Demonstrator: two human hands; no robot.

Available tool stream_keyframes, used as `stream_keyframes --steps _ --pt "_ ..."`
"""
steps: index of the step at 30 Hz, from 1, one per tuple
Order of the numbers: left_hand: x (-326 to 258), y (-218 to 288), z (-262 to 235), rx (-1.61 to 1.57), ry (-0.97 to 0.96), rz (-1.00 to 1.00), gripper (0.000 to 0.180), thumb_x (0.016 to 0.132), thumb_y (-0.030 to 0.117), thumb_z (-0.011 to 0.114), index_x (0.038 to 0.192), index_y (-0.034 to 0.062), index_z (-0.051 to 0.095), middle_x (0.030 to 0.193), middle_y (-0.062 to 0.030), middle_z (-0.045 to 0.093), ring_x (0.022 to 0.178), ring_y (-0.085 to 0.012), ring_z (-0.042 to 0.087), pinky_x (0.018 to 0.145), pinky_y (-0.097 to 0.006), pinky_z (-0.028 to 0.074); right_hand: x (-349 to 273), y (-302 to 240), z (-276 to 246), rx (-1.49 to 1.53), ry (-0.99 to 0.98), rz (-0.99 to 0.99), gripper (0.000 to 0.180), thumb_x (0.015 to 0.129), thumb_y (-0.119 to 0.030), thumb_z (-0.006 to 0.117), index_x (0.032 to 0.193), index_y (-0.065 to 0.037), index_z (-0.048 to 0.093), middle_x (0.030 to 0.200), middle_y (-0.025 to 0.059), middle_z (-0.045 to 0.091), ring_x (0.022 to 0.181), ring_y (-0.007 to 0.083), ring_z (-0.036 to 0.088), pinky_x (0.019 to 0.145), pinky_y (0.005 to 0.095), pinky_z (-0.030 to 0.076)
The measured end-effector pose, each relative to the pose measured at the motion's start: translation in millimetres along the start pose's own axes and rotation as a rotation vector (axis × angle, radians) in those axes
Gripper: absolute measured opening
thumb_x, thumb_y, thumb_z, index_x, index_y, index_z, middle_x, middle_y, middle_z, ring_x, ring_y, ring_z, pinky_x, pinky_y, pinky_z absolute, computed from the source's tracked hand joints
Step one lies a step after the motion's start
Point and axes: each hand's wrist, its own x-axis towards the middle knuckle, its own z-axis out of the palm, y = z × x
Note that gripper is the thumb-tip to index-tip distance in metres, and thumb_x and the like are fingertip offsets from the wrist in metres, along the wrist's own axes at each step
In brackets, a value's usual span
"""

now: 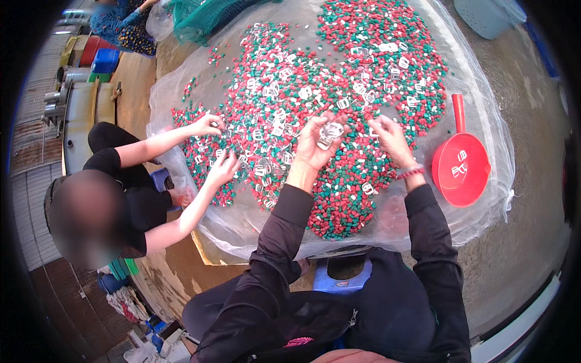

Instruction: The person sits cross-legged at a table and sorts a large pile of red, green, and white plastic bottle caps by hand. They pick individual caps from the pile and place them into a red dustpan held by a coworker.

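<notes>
Left hand is turned palm up with the fingers curled, grasping a little stack of loops, and it's off to the left of the red pan, which I'll use as the landmark. Right hand sits between that one and the pan, thumb and fingers drawn in together; can't tell if anything's pinched there.

Closest to the body, a blue stool stands lower left of the pan, just off the near edge. That edge has pale mesh sheet bunched over it, and a yellowish bit of tabletop pokes out far left of the pan.

For elbow room, the pellets stop short of the pan, so a strip of sheet shows on its left and nearer side. Right of it there's a narrow margin, then the sheet's knotted rim and floor.

As for looks, the loops are whitish or see-through, kinda shiny, with squared openings. Loads more lie scattered over the red, green and white pellets left of the pan, and a few sit inside it.

Across the pile, well left of the pan, a co-worker has both hands over the pellets. Farthest out: a teal basket up and left of the pan, a pale bucket beyond its handle.
</notes>
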Motion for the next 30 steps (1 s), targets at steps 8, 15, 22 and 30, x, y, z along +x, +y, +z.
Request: stream_keyframes --steps 8,15,22,30 --pt "27 11 11 0.271 0.024 0.008 0.042 0.092 0.025 0.056 0.126 0.0010 0.049 0.098 -0.0088 0.061 0.080 -0.0191 0.063 0.051 -0.024 0.052 -100 -18 -21 0.762 -0.315 0.235 0.017 0.091 -0.019 0.060 0.097 -0.003 0.060 0.075 0.0016 0.054 0.054 0.0038 0.044 0.039 0.0194 0.030" --pt "88 14 -11 2.640 0.067 0.654 0.033 0.074 0.023 0.074 0.096 0.0015 0.062 0.095 -0.0195 0.058 0.083 -0.0376 0.063 0.068 -0.047 0.052 -129 28 15 -0.575 -0.054 -0.122 0.033 0.081 -0.018 0.068 0.110 -0.009 0.058 0.076 0.0072 0.059 0.069 0.0213 0.061 0.056 0.0352 0.046" --pt "66 14 0 2.140 0.016 0.543 0.028 0.088 0.030 0.060 0.086 0.0024 0.064 0.079 -0.0118 0.060 0.059 -0.0227 0.059 0.052 -0.034 0.048 -108 51 30 -0.646 0.003 -0.165 0.020 0.084 -0.020 0.065 0.089 -0.006 0.052 0.074 0.0070 0.057 0.065 0.0224 0.059 0.054 0.0355 0.045" --pt "25 -17 8 0.252 -0.136 -0.022 0.009 0.086 0.009 0.058 0.093 0.0103 0.053 0.093 -0.0080 0.055 0.070 -0.0143 0.055 0.039 -0.017 0.040 -108 11 -7 0.932 -0.128 0.109 0.008 0.080 -0.005 0.052 0.085 -0.007 0.047 0.084 0.0063 0.052 0.066 0.0120 0.052 0.040 0.0176 0.033"
